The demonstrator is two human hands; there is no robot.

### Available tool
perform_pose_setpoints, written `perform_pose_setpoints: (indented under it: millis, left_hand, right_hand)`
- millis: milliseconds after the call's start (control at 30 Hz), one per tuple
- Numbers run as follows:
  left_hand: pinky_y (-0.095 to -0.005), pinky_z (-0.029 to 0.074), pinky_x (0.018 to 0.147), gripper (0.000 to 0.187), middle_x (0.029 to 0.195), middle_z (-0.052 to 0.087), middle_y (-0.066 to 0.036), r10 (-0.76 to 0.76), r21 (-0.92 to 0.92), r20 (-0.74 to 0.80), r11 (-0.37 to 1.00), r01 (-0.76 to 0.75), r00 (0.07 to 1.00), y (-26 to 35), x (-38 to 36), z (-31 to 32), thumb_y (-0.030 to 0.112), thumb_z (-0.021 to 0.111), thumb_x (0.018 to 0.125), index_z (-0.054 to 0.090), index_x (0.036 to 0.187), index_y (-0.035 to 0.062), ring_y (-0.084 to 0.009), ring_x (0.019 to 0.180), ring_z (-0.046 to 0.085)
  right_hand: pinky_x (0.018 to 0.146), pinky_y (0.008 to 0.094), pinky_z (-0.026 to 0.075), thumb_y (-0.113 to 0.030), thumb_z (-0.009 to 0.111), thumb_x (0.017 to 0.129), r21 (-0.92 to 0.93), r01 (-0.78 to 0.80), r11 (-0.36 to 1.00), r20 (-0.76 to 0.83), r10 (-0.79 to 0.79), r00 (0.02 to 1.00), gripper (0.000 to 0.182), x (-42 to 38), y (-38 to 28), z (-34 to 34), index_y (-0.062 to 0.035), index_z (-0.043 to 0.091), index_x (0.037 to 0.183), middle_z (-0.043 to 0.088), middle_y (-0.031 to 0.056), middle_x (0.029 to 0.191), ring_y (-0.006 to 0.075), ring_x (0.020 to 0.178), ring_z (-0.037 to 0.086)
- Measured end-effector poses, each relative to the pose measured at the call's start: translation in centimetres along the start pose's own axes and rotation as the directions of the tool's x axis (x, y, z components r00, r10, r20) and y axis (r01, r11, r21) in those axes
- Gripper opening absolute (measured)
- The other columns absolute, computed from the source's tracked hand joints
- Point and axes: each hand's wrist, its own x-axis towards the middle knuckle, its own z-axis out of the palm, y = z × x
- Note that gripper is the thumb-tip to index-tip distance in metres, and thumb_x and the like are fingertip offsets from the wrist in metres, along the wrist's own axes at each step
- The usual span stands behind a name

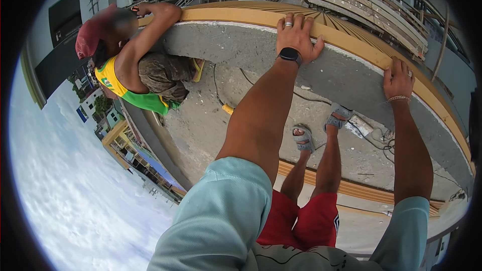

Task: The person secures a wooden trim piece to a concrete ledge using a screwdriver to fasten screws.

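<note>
A long tan panel (pixel 346 37) with grooves on its outer face runs along the top of a low grey cement wall (pixel 231 45). My left hand (pixel 300 37), with a ring and a dark watch, rests on the panel's top edge, fingers bent over the far side and thumb toward me. Farther right, my right hand (pixel 399 78), with a bracelet, holds the same edge in a similar way. The fingertips of both hands are hidden behind the edge. At the left, a crouching co-worker (pixel 133 65) leans an arm over the panel, a small dark object in their hand.
A yellow tool or connector (pixel 228 109) lies on the concrete floor, with a black cable (pixel 286 97) nearby. Near my feet are a pale block (pixel 360 125) and tangled wire. More tan grooved strips (pixel 346 186) lie behind me. Planks and scaffolding (pixel 351 5) stand beyond the wall.
</note>
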Motion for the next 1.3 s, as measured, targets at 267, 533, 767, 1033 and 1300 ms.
perform_pose_setpoints:
  millis: [267, 533, 767, 1033, 1300]
  left_hand:
    - [-0.0492, 0.028, 0.103, 0.054, 0.121, 0.054, -0.015, 0.009, -0.027, -0.052, 1.0, -0.011, 0.999, -0.2, 0.32, 0.15, 0.044, 0.054, 0.081, 0.056, 0.121, 0.0069, -0.0356, 0.122, 0.043]
    - [-0.0486, 0.028, 0.103, 0.054, 0.123, 0.053, -0.015, 0.009, -0.015, -0.055, 1.0, -0.01, 0.998, -0.23, 0.4, 0.4, 0.044, 0.053, 0.082, 0.056, 0.121, 0.0081, -0.0366, 0.122, 0.042]
    - [-0.049, 0.028, 0.103, 0.054, 0.123, 0.053, -0.014, 0.016, 0.003, -0.06, 1.0, -0.016, 0.998, -0.25, 0.44, 0.58, 0.045, 0.054, 0.081, 0.056, 0.121, 0.0083, -0.0365, 0.122, 0.042]
    - [-0.049, 0.025, 0.106, 0.059, 0.127, 0.05, -0.016, -0.001, -0.018, -0.01, 1.0, 0.001, 1.0, -0.22, 0.45, 0.34, 0.048, 0.05, 0.082, 0.054, 0.125, 0.0071, -0.0355, 0.126, 0.039]
    - [-0.049, 0.029, 0.101, 0.053, 0.121, 0.054, -0.015, 0.024, -0.005, -0.089, 1.0, -0.025, 0.996, -0.32, 0.4, 0.6, 0.044, 0.055, 0.081, 0.056, 0.12, 0.0077, -0.0357, 0.12, 0.043]
  right_hand:
    - [0.106, 0.0504, 0.029, -0.033, 0.045, 0.089, 0.015, -0.02, 1.0, 0.016, 0.02, 1.0, 0.044, 0.48, -0.01, -0.19, -0.015, 0.049, 0.129, 0.053, 0.0111, 0.126, 0.0308, 0.119, 0.05]
    - [0.105, 0.0512, 0.03, -0.034, 0.045, 0.089, -0.027, -0.013, 1.0, -0.011, 0.013, 1.0, 0.042, 0.58, 0.26, 0.33, -0.0163, 0.049, 0.127, 0.053, 0.0103, 0.126, 0.0302, 0.12, 0.05]
    - [0.105, 0.052, 0.03, -0.034, 0.044, 0.089, -0.041, -0.029, 0.999, 0.002, 0.029, 1.0, 0.042, 0.5, -0.03, -0.02, -0.0164, 0.05, 0.127, 0.054, 0.0108, 0.125, 0.0313, 0.122, 0.048]
    - [0.105, 0.0528, 0.029, -0.034, 0.043, 0.09, -0.03, -0.029, 0.999, 0.013, 0.03, 0.999, 0.043, 0.56, 0.18, 0.18, -0.0168, 0.049, 0.129, 0.052, 0.0108, 0.128, 0.0328, 0.122, 0.048]
    - [0.106, 0.0533, 0.029, -0.034, 0.043, 0.09, -0.036, -0.023, 0.999, 0.026, 0.024, 0.999, 0.043, 0.53, 0.22, 0.16, -0.0166, 0.048, 0.129, 0.052, 0.01, 0.128, 0.0312, 0.123, 0.047]
